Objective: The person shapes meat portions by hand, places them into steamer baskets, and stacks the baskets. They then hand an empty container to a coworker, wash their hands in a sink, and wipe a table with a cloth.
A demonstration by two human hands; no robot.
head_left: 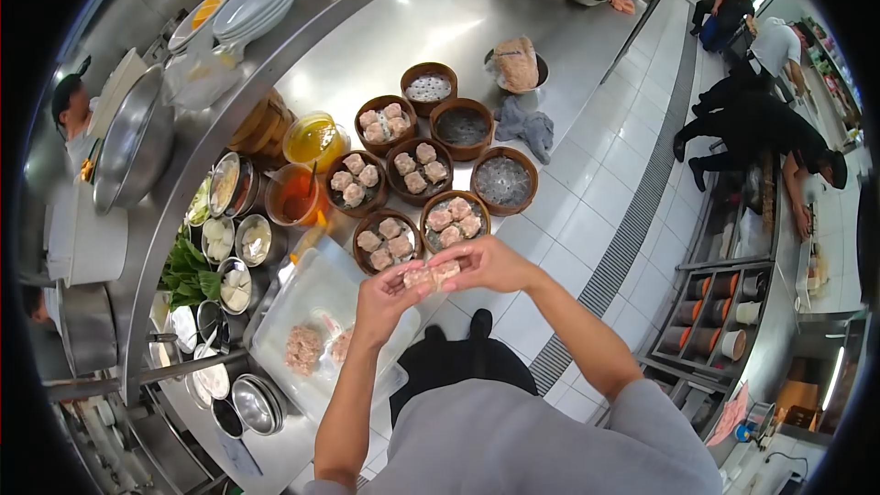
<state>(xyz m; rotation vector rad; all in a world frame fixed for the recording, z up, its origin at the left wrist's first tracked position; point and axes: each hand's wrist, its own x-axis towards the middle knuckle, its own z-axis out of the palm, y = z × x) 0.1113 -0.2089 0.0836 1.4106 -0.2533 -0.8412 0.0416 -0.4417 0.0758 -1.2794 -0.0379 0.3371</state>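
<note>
Above the edge of the steel counter, my left hand [385, 302] closes its fingers on a pale siu mai dumpling [417, 280]. My right hand [490, 266] pinches another siu mai [445, 272], touching the first. Just beyond my hands sits a bamboo steamer [456, 220] with several pink siu mai on its perforated liner. Left of it is a second filled steamer [387, 242]. Below my left hand, a clear plastic tub [284, 312] holds lumps of minced meat filling [303, 349].
Farther back are more filled steamers [419, 170] and a steamer without dumplings [504, 181]. A grey cloth [525, 128] lies beside them. Orange sauce [297, 197], yellow liquid [316, 139] and leafy greens [191, 275] stand at left. Co-workers [779, 128] work across the tiled aisle.
</note>
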